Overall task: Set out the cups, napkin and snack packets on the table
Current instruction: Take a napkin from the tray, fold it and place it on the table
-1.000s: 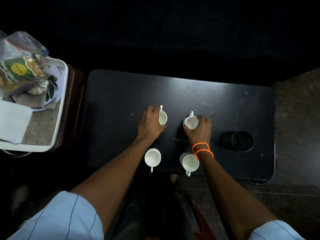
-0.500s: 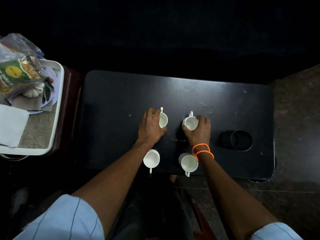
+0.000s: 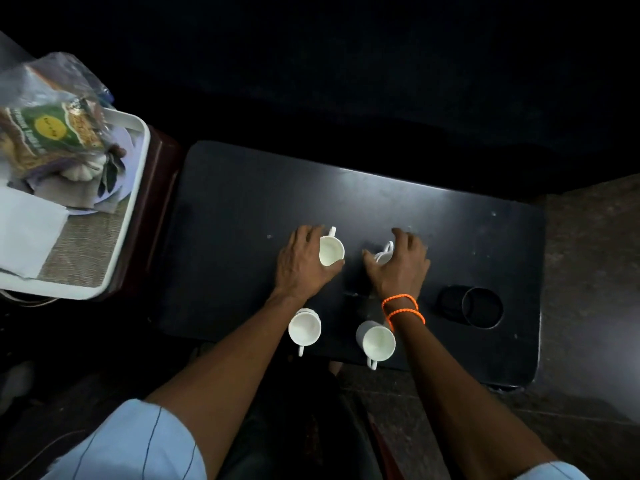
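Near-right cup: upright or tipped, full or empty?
Upright and empty: the near-right cup stands on the table, its open mouth showing a bare white inside.

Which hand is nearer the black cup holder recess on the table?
The right. The right hand sits on a far cup, just left of the recess. The left hand holds the other far cup, farther left.

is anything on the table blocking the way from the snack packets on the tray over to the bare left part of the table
Nothing visible does. The snack packets sit on the white tray left of the table, whose left part is bare. The four cups cluster mid-table, nearest being the cup held by the left hand.
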Motion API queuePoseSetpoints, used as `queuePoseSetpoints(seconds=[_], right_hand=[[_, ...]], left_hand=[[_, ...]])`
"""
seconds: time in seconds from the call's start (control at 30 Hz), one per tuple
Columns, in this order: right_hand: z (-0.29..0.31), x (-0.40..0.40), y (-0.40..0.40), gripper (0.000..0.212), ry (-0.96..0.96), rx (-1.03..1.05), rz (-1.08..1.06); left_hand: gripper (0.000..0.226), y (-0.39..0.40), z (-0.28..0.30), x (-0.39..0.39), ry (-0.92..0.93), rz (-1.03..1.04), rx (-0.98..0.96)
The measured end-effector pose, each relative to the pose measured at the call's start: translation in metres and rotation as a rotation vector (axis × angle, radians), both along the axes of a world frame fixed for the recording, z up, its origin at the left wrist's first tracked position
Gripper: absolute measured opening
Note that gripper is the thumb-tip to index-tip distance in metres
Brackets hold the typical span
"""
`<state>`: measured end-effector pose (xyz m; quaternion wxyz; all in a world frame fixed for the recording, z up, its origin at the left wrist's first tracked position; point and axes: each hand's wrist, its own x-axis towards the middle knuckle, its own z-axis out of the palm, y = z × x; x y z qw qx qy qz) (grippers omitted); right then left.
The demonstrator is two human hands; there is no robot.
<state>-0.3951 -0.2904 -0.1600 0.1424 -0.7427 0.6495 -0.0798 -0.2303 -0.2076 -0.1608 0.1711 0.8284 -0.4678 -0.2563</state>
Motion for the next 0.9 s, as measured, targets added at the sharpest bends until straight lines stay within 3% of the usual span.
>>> queuePoseSetpoints(seconds=[0.17, 0.47, 0.73, 0.9], right_hand=[[0.011, 0.053, -0.004, 0.062, -0.013, -0.042, 0.165], [0.027, 0.219, 0.032, 0.059, -0.088, -0.041, 0.576], [0.028, 0.369, 0.099, 0.047, -0.316, 0.143, 0.884], [0.019, 0.443, 0.133, 0.045, -0.279, 0.355, 1.025]], left_hand=[[0.076, 0.016, 0.007, 0.041, 0.0, 0.127, -0.004], [0.065, 0.083, 0.033, 0.174, -0.112, 0.397, -0.02], [0.046, 0.158, 0.037, 0.292, -0.277, 0.627, -0.056], [0.048, 0.201, 0.029, 0.338, -0.295, 0.77, 0.02]])
